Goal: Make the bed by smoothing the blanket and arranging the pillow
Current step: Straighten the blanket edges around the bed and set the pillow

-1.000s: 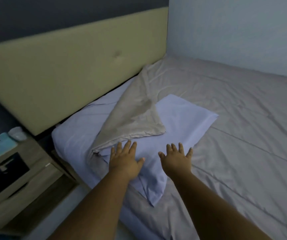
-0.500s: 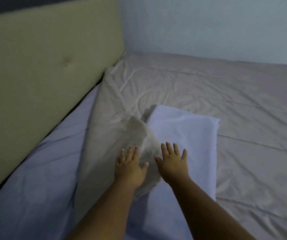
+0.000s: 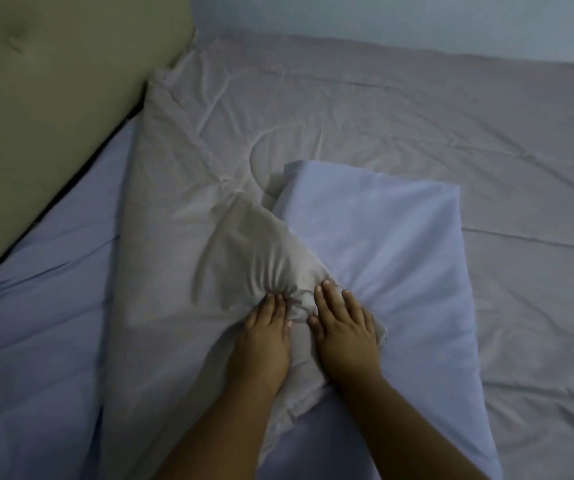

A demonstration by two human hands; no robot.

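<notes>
**On the bed, near its head edge: two hands on blanket**

Left hand: palm down, fingers straight and together, pressing the beige blanket flap into gathers. Right hand: likewise flat, pressing the flap's edge onto the lavender pillow.

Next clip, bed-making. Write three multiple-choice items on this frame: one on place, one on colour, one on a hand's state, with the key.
1. The folded blanket corner lies: A) over the pillow; B) on the floor; C) on a chair.
2. The pillow is: A) red; B) pale lavender; C) black.
3. The right hand is: A) fisted in the air; B) flat on the bedding; C) holding a cup.
Key: 1A, beige fabric overlaps the pillow's left edge; 2B, it matches the lavender sheet; 3B, straight fingers press down.
</notes>
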